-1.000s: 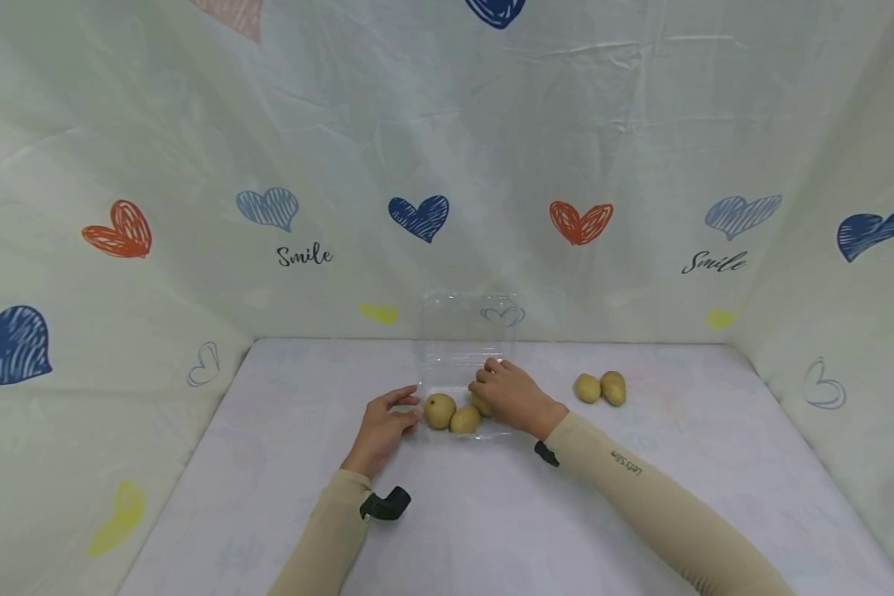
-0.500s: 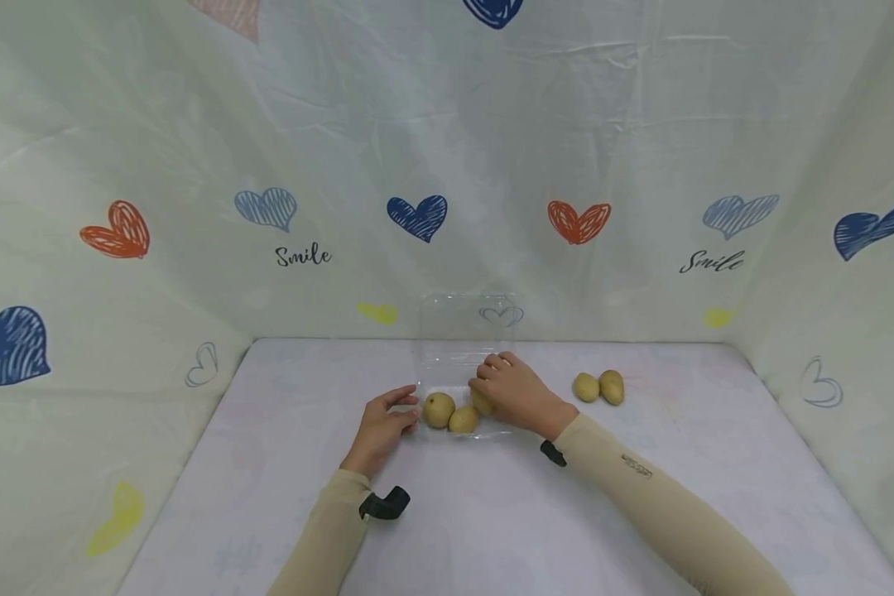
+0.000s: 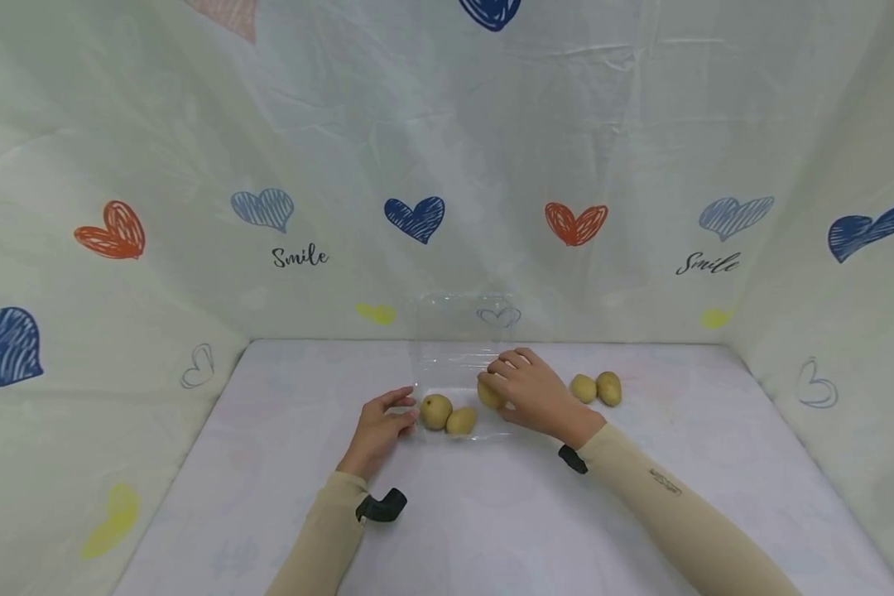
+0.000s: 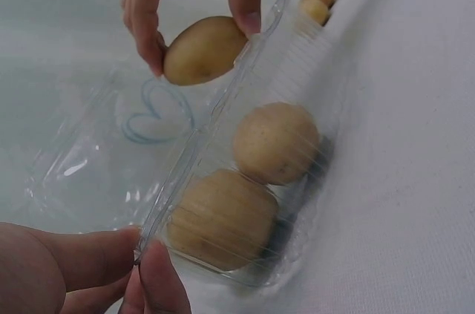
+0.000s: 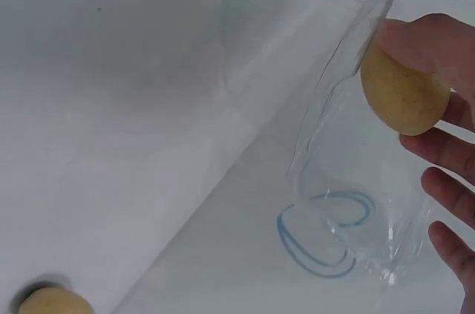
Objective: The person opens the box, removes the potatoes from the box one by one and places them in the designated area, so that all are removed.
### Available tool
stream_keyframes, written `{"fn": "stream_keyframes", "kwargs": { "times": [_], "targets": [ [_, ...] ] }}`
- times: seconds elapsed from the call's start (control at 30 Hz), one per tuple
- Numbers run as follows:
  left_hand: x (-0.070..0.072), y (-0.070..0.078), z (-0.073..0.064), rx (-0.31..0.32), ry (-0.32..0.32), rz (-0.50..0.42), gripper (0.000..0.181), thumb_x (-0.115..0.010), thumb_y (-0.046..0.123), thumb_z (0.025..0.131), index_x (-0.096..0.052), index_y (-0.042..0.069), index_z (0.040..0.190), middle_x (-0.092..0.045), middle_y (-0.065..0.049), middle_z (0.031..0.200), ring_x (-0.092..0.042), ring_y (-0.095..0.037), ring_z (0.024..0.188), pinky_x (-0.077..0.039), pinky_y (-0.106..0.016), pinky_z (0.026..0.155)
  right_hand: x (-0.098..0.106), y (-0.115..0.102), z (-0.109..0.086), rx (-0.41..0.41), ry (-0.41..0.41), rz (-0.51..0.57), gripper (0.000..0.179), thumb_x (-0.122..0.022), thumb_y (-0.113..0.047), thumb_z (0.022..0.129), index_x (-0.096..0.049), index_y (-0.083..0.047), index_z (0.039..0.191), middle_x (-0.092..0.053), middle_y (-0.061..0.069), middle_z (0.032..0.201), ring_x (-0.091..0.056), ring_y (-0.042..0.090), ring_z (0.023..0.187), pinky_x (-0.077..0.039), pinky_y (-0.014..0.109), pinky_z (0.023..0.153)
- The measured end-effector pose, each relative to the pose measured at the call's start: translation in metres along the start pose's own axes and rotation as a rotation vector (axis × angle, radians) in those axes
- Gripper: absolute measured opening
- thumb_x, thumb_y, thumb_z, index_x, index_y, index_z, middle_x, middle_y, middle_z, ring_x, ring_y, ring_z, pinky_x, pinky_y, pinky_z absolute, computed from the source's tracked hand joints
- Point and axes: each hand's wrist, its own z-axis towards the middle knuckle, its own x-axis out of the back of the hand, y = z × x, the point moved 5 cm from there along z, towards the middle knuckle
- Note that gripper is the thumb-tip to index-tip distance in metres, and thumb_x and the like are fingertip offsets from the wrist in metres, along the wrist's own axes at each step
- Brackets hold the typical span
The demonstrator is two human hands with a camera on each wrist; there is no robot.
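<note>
A clear plastic clamshell box stands on the table with its lid raised at the back. Two potatoes, one round and one larger, lie inside at the box's left. My left hand pinches the box's rim between thumb and fingers, plain in the left wrist view. With thumb and fingertips my right hand grips a third potato at the box's right side. In the right wrist view that potato shows beside the rim, the other fingers spread.
Two more potatoes lie side by side on the white table, right of the right hand. A hanging sheet printed with hearts encloses the table's back and sides.
My right hand has moved to the right and slightly up, carrying its potato away from the two in the box. The left hand stays at the rim.
</note>
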Motion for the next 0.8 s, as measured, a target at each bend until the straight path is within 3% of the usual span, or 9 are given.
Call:
{"fn": "stream_keyframes", "kwargs": {
  "times": [0.27, 0.5, 0.8],
  "targets": [
    [0.0, 0.001, -0.002, 0.0, -0.003, -0.004, 0.047, -0.065, -0.009, 0.099, -0.058, -0.008, 0.145, -0.061, -0.025, 0.13, -0.061, -0.009, 0.079, -0.055, -0.021, 0.071, 0.013, 0.007, -0.013, -0.021, 0.081, -0.011, 0.058, -0.099, -0.032, 0.072, -0.073, -0.013, 0.121, -0.073, 0.002, 0.114, -0.064, 0.026, 0.114, -0.051, 0.044, 0.105],
    [0.0, 0.0, -0.002, 0.014, 0.0, -0.008, 0.047, -0.066, -0.009, 0.099, -0.058, -0.007, 0.145, -0.061, -0.024, 0.13, -0.062, -0.011, 0.082, -0.056, -0.022, 0.072, 0.023, 0.015, -0.029, -0.07, 0.051, 0.015, 0.059, -0.098, -0.031, 0.075, -0.072, -0.011, 0.123, -0.072, 0.002, 0.116, -0.063, 0.028, 0.116, -0.051, 0.046, 0.106],
    [0.001, -0.001, 0.0, 0.012, -0.011, -0.018, 0.048, -0.065, -0.009, 0.099, -0.057, -0.008, 0.145, -0.061, -0.025, 0.13, -0.064, -0.014, 0.085, -0.056, -0.021, 0.071, 0.024, 0.03, -0.057, -0.107, 0.126, 0.008, 0.066, -0.103, -0.028, 0.066, -0.071, -0.011, 0.121, -0.071, 0.003, 0.113, -0.064, 0.03, 0.11, -0.052, 0.048, 0.103]
  ]
}}
